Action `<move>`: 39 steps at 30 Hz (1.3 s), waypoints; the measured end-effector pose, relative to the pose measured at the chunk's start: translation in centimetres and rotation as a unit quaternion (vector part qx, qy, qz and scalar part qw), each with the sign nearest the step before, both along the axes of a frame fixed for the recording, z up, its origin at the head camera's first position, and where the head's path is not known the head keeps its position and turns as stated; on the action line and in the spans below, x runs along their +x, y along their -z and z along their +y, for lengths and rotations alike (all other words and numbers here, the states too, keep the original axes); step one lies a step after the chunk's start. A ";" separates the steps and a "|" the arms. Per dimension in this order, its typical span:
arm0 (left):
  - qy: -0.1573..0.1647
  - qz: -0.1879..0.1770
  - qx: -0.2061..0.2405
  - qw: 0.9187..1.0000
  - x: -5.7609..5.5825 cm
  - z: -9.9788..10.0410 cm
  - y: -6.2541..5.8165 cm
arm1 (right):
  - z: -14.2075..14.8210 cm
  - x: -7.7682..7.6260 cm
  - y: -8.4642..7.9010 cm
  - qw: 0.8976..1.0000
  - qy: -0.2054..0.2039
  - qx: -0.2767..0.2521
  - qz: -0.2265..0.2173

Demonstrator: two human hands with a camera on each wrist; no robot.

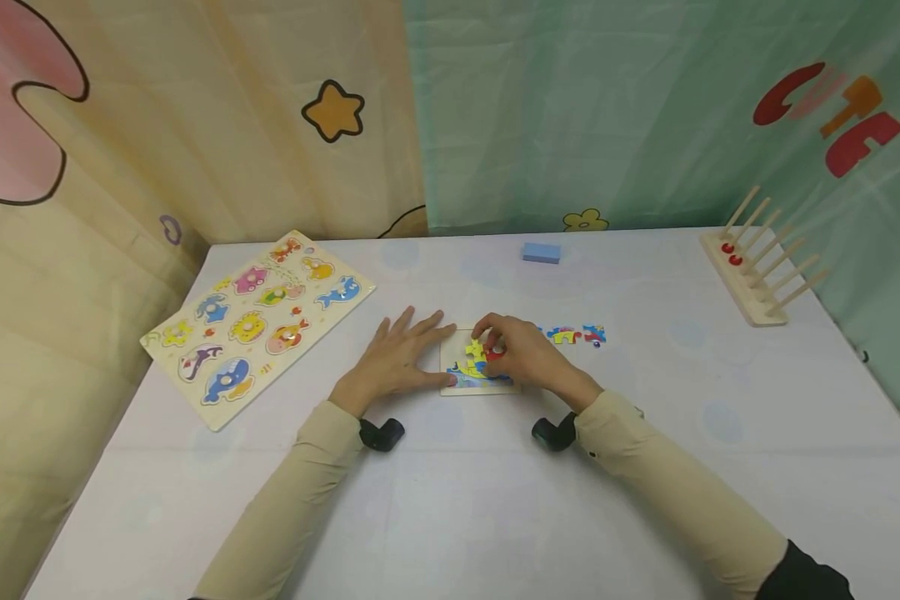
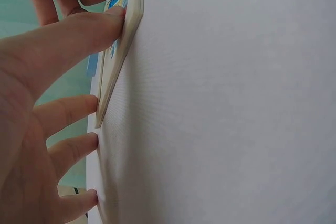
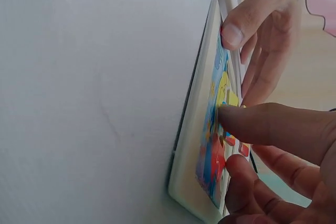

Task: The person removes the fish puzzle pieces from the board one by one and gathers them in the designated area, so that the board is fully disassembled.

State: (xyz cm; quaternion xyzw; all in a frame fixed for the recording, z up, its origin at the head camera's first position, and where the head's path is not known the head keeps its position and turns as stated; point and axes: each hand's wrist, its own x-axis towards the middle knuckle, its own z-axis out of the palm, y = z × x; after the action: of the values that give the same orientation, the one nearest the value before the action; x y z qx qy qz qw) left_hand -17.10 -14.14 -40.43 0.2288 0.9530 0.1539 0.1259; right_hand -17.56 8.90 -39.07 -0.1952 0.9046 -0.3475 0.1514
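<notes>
A yellow puzzle piece (image 1: 474, 348) is pinched by the right hand (image 1: 527, 354) above a small board (image 1: 457, 347), touched by the left hand (image 1: 399, 360), fingers spread wide, between the side edges of the desk (image 1: 450, 508).

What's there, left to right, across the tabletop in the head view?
Animal board → left hand → small puzzle board → loose puzzle pieces → peg stand. Left out, overlapping the pieces' span: right hand, blue block.
</notes>
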 end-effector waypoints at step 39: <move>0.000 -0.002 0.010 1.000 0.2 0.0 0.0 | 3.9 0.2 0.2 0.983 0.146 -0.082 -0.069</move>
State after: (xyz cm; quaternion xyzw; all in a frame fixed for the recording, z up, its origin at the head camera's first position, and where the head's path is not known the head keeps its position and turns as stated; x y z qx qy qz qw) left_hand -16.92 -14.12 -40.46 0.2301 0.9510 0.1642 0.1253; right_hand -17.36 12.83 -39.27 -0.0482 0.8793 -0.4513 0.1441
